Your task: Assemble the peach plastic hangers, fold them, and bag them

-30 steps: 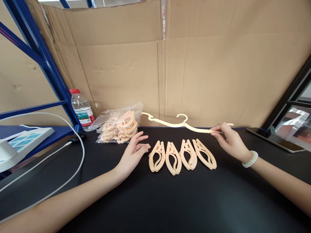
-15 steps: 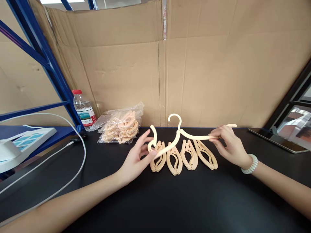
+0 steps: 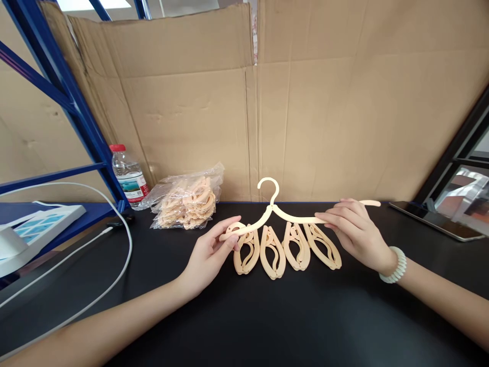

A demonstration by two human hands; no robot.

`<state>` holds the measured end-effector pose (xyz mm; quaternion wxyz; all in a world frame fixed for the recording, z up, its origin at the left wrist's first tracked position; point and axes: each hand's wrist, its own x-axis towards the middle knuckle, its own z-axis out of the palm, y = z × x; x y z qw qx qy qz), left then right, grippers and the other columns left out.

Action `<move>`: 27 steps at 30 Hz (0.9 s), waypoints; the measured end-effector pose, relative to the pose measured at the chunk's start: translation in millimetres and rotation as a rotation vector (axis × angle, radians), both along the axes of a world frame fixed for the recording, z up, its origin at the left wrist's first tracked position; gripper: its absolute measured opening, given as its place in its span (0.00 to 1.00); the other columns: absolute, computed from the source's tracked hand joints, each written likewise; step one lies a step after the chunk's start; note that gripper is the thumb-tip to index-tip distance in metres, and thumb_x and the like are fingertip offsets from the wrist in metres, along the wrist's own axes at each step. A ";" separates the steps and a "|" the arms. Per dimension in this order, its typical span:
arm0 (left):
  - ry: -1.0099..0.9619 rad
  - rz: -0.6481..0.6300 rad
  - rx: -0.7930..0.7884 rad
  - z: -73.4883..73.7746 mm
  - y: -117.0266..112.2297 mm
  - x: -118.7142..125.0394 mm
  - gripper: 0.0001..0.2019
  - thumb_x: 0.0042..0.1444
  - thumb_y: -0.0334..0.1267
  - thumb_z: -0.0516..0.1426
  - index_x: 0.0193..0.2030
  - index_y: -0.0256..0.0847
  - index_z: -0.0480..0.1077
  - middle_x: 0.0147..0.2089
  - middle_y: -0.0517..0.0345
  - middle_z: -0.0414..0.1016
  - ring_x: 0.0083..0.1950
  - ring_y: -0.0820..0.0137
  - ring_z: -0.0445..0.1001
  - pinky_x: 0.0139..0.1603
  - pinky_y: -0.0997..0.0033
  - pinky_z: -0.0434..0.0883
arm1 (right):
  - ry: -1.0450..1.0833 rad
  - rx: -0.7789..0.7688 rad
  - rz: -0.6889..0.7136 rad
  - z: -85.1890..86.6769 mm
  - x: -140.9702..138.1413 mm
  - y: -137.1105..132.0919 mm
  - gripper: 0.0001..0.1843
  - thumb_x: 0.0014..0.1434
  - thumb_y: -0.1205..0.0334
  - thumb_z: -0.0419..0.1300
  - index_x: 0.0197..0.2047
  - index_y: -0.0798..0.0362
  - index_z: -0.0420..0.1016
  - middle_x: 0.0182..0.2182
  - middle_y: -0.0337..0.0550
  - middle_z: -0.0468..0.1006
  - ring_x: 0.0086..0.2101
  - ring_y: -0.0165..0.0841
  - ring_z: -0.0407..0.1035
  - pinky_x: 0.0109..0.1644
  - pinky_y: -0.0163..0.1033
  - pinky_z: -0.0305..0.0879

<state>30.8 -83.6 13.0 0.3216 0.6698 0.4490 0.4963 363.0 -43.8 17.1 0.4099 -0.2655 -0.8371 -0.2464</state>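
Observation:
A cream folding clothes hanger (image 3: pixel 293 219) is held up between my two hands, its hook pointing upward and both arms spread sideways. My left hand (image 3: pixel 208 257) pinches the end of the left arm between thumb and fingers. Around the right arm my right hand (image 3: pixel 353 229) has its fingers closed, and a curved end piece sticks out beyond them. Just below the raised hanger, several folded hangers (image 3: pixel 272 255) of the same colour lie in a row on the black table (image 3: pixel 298 321). The leftmost one is partly covered by my left fingertips and the raised hanger.
A clear plastic bag (image 3: pixel 187 199) full of folded hangers lies at the back left, beside a water bottle (image 3: pixel 132 181) with a red cap. White cables (image 3: pixel 128 239) and a power strip (image 3: pixel 42 224) are at the left. A dark tablet-like device (image 3: pixel 435 221) lies back right, before a cardboard wall (image 3: pixel 324 112).
The left arm's end piece, which stood upright, is now folded down near my left fingers. Left arm and hook have shifted left and the hanger looks more level. My right hand moved slightly inward.

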 end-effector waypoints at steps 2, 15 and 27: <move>-0.015 0.019 -0.013 1.0 1.3 0.0 0.22 0.58 0.46 0.58 0.58 0.40 0.69 0.32 0.59 0.75 0.34 0.68 0.76 0.44 0.65 0.75 | -0.031 0.008 -0.018 -0.9 1.7 0.7 0.19 0.66 0.73 0.51 0.54 0.43 0.69 0.38 0.42 0.80 0.41 0.40 0.71 0.50 0.52 0.63; -0.042 0.037 -0.015 1.3 2.7 -1.4 0.14 0.58 0.45 0.58 0.48 0.41 0.71 0.28 0.62 0.72 0.32 0.69 0.75 0.41 0.66 0.75 | -0.158 0.047 -0.101 -0.7 -0.4 -6.1 0.17 0.65 0.70 0.52 0.54 0.47 0.72 0.41 0.41 0.83 0.33 0.36 0.72 0.35 0.44 0.67; -0.064 0.016 -0.022 0.9 0.8 -0.4 0.12 0.59 0.44 0.59 0.44 0.40 0.72 0.30 0.62 0.74 0.30 0.72 0.74 0.37 0.72 0.75 | -0.389 0.230 -0.221 6.6 -5.4 -7.1 0.14 0.66 0.74 0.52 0.48 0.51 0.74 0.44 0.46 0.82 0.42 0.39 0.76 0.46 0.46 0.71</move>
